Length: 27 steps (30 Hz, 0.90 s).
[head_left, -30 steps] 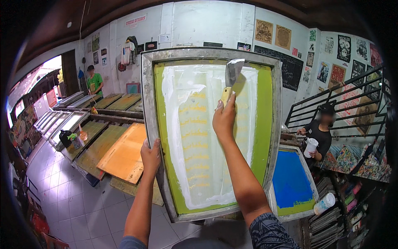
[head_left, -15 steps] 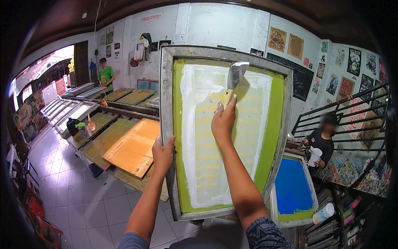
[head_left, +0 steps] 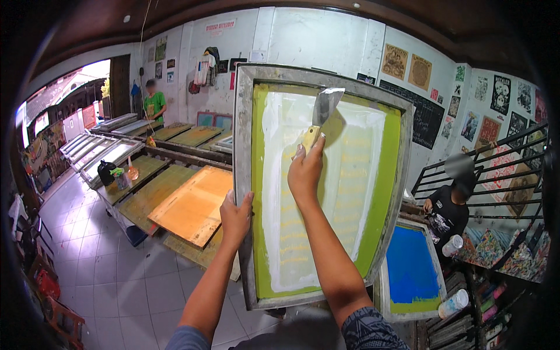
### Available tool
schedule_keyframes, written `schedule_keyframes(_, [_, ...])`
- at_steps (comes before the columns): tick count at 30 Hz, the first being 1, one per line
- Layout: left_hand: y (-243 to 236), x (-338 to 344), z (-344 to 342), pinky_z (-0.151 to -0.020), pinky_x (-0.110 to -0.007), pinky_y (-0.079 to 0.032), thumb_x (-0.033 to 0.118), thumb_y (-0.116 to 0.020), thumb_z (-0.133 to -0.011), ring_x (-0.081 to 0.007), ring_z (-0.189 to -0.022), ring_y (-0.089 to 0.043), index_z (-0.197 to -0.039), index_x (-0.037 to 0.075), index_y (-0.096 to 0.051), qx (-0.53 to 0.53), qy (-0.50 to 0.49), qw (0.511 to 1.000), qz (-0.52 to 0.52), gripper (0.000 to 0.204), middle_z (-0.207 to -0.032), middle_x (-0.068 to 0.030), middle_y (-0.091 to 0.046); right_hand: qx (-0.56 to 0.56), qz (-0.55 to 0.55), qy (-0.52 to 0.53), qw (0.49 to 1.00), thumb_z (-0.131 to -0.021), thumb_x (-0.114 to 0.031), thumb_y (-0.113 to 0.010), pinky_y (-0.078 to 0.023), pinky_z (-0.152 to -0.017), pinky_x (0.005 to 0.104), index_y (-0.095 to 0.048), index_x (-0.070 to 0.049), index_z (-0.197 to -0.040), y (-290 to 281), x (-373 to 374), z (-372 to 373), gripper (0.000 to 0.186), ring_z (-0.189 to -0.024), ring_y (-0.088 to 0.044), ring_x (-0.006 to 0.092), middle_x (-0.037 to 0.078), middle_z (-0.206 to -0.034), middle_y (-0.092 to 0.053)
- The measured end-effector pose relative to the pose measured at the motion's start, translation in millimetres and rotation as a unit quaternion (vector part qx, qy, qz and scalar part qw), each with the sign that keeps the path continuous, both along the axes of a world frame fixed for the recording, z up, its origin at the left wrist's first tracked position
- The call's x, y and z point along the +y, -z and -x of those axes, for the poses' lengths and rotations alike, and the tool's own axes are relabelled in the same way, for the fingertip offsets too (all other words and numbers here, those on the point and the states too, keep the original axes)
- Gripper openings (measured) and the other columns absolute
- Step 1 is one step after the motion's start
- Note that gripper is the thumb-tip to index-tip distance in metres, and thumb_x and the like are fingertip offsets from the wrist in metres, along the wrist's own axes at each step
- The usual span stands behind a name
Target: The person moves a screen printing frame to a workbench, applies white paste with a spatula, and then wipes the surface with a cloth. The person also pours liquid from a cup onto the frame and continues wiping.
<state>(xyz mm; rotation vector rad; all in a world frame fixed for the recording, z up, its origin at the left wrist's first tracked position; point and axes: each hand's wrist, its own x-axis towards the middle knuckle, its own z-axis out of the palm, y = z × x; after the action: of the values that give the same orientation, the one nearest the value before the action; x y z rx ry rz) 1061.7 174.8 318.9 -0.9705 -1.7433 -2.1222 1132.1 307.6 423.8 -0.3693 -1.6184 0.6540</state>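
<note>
Screen, one: stood near-upright before the person, grey frame, olive border, pale mesh with faint yellow rows. White paste: banded the mesh edges, thickest at left and upper right.

Scraper, one: lay over the upper mesh, blade upward, handle yellowish; whether the blade touched could not be told.

Right grip: was closed round the scraper's handle. Left grip: clasped the frame's left rail, thumb in front, fingers mostly hidden.

Blue screen: sat just right of the held one, lower. White tub: stood beside its lower right corner.

Orange panel: lay flat at left, beside olive panels.

Co-workers, two: one in green, far left; one in black, right, near a railing.
</note>
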Motion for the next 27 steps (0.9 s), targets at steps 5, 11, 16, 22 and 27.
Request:
schedule_keyframes(5, [-1.9, -7.6, -2.6, -0.065, -0.036, -0.05, 0.029, -0.066, -0.091, -0.0227, -0.068, -0.063, -0.097, -0.005, -0.059, -0.006, -0.004, 1.0, 0.014, 0.035, -0.077, -0.0168, -0.066, -0.013, -0.021, 0.025, 0.999, -0.097, -0.007, -0.047, -0.038, -0.103, 0.0477, -0.019, 0.014, -0.141, -0.8, -12.2, 0.5, 0.057, -0.124, -0.043, 0.05, 0.04, -0.135, -0.038])
schedule_keyframes(11, [6.5, -5.0, 1.1, -0.065, -0.037, -0.049, 0.031, -0.067, -0.09, -0.026, -0.067, -0.064, -0.096, -0.004, -0.059, -0.029, -0.004, 0.999, 0.021, 0.036, -0.076, -0.0189, -0.066, -0.016, -0.065, 0.039, 0.997, -0.096, -0.007, -0.047, -0.037, -0.104, 0.0474, -0.021, 0.014, -0.141, 7.1, -26.6, 11.3, 0.056, -0.126, -0.042, 0.0494, 0.039, -0.136, -0.038])
schedule_keyframes(16, [1.8, -6.5, -1.8, -0.065, -0.038, -0.049, 0.032, -0.067, -0.09, -0.0272, -0.067, -0.064, -0.095, -0.004, -0.059, -0.014, -0.002, 1.0, 0.009, 0.037, -0.076, -0.019, -0.066, -0.057, 0.011, -0.063, 0.996, -0.096, -0.008, -0.047, -0.045, -0.089, 0.045, -0.028, 0.012, -0.14, -1.8, -34.1, -13.8, 0.052, -0.106, -0.056, 0.043, 0.033, -0.118, -0.055])
schedule_keyframes(22, [2.6, -2.5, 4.2, -0.064, -0.038, -0.049, 0.03, -0.066, -0.09, -0.0263, -0.066, -0.064, -0.093, -0.004, -0.059, -0.019, -0.031, 0.999, 0.028, 0.035, -0.075, -0.018, -0.066, 0.033, 0.082, -0.192, 0.977, -0.099, -0.01, -0.046, -0.049, -0.06, 0.0269, -0.031, -0.004, -0.145, 18.1, -17.9, -62.1, 0.049, -0.073, -0.058, 0.0141, 0.013, -0.104, -0.061])
schedule_keyframes(27, [4.3, 2.3, 6.5, -0.064, -0.034, -0.049, 0.026, -0.065, -0.091, -0.021, -0.067, -0.062, -0.097, -0.006, -0.06, -0.027, -0.014, 0.999, 0.008, 0.032, -0.078, -0.0154, -0.066, 0.101, 0.145, -0.118, 0.977, -0.099, -0.011, -0.049, -0.044, -0.053, 0.0229, -0.036, -0.007, -0.143, 18.5, 70.3, -105.4, 0.046, -0.069, -0.053, 0.0087, 0.004, -0.094, -0.06])
